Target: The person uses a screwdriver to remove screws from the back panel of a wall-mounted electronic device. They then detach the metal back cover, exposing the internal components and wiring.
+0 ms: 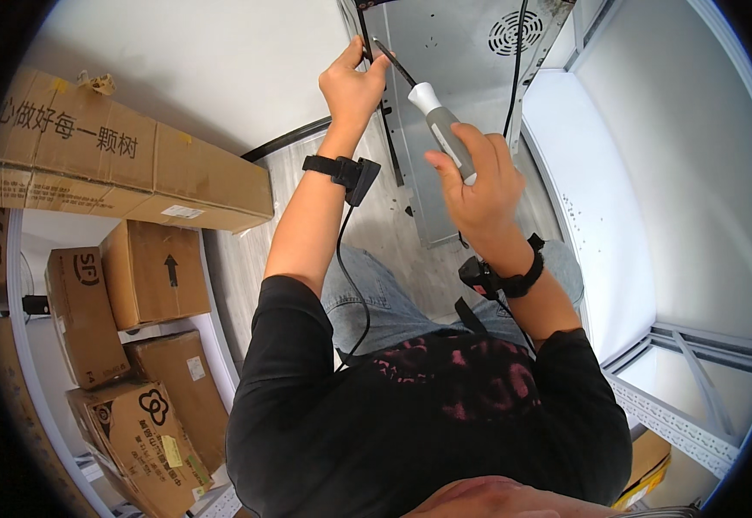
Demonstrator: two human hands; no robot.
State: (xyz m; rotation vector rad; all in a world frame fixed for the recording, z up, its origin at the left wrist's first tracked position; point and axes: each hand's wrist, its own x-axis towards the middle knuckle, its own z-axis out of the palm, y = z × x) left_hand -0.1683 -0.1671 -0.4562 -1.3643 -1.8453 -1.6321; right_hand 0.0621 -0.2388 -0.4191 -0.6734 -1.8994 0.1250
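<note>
My right hand (484, 186) is wrapped round the handle of a screwdriver (441, 129), grey with a white collar and a dark shaft. The shaft slants up and left, its tip close to the fingers of my left hand (354, 85). Those fingers are pinched together at the left edge of a grey metal case (445, 65). What lies between them, if anything, is too small to make out. A round slotted vent (516, 33) marks the upper right of the case. Small holes run along its sides.
A long cardboard box (134, 155) lies at the left, above a white shelf holding several cartons (156, 272). A black cable (516, 69) hangs in front of the case. At the right stands a white panel (591, 190) beside metal shelf framing (678, 414). Cables trail from both wrist straps.
</note>
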